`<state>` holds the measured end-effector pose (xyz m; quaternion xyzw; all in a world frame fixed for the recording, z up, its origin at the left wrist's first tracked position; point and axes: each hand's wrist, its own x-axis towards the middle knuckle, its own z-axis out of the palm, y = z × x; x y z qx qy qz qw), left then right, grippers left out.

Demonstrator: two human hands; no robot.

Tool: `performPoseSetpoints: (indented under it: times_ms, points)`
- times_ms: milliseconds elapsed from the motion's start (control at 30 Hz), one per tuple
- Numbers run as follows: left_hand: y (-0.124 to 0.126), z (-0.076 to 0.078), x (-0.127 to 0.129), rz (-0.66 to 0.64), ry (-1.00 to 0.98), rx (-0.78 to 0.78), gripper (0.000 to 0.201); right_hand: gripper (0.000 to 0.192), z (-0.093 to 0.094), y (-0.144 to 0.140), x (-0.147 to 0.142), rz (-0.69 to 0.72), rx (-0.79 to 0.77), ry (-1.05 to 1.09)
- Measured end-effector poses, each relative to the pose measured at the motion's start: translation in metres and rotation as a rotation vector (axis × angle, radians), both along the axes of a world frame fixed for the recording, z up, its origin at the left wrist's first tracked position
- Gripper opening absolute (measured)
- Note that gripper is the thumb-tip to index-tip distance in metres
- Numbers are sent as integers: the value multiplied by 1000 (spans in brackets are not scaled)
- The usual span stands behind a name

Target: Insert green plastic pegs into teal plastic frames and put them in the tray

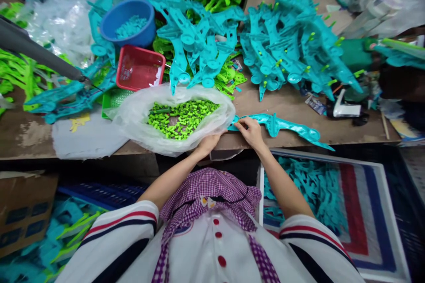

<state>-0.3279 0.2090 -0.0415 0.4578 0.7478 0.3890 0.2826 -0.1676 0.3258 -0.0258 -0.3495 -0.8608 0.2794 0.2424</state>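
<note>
Hidden and unclear parts, head view

Left hand point(207, 142): fingertips tucked under the plastic bag point(139, 128) rim. Grey rod point(36, 51) cut off at left edge. Clear bags point(381, 4) top right blurred; contents unreadable.

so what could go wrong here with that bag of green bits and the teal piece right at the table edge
The plastic bag of green pegs overhangs the table edge; the left hand at its rim could tip it and spill them. The teal part under the right hand lies near the same edge and might slide off. The teal pile behind looks loosely stacked and could slump onto it.
</note>
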Motion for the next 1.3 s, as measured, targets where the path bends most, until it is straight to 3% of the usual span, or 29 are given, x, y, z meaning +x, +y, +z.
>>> performPoseSetpoints:
  times_ms: [133, 267, 367, 433, 467, 533, 600, 633, 800, 933, 1000, 1067, 1167, 1300]
  points:
    - [1, 4, 0, 47, -50, -22, 33, 41, -7, 0, 0, -32, 46, -36]
    - [-1, 13, 0, 56, -207, -9, 34, 40, -4, 6, 2, 2, -3, -22]
    - [-18, 25, -2, 185, -519, -26, 27, 39, 14, -10, 7, -74, 1, 65]
    - [-37, 35, -2, 289, -903, -96, 19, 34, 29, -39, 7, -168, 41, 151]
    - [-48, 41, -3, 336, -1120, -139, 18, 30, 36, -59, 5, -136, 40, 174]
    - [-68, 52, -3, 437, -1487, -184, 26, 24, 44, -99, -4, 107, -17, 154]
    - [-83, 63, -2, 546, -1674, -164, 35, 21, 45, -131, -16, 359, -95, 84]
    - [-87, 67, -1, 601, -1705, -133, 39, 20, 43, -142, -22, 406, -136, 57]
    - [-91, 79, 6, 654, -1739, -23, 36, 17, 39, -151, -31, 352, -370, 22]
    - [-74, 83, 14, 594, -1797, -40, 32, 29, 63, -132, -15, 313, -300, 85]
    - [-57, 87, 23, 513, -1809, -87, 30, 32, 75, -114, -1, 189, -267, 191]
    - [-35, 94, 36, 363, -1750, -134, 24, 29, 81, -89, 18, -66, -228, 287]
    - [7, 104, 62, 116, -1439, -99, 16, 25, 83, -48, 60, -497, -155, 422]
    - [69, 104, 91, -70, -741, 146, 22, 30, 87, -14, 131, -821, 1, 515]
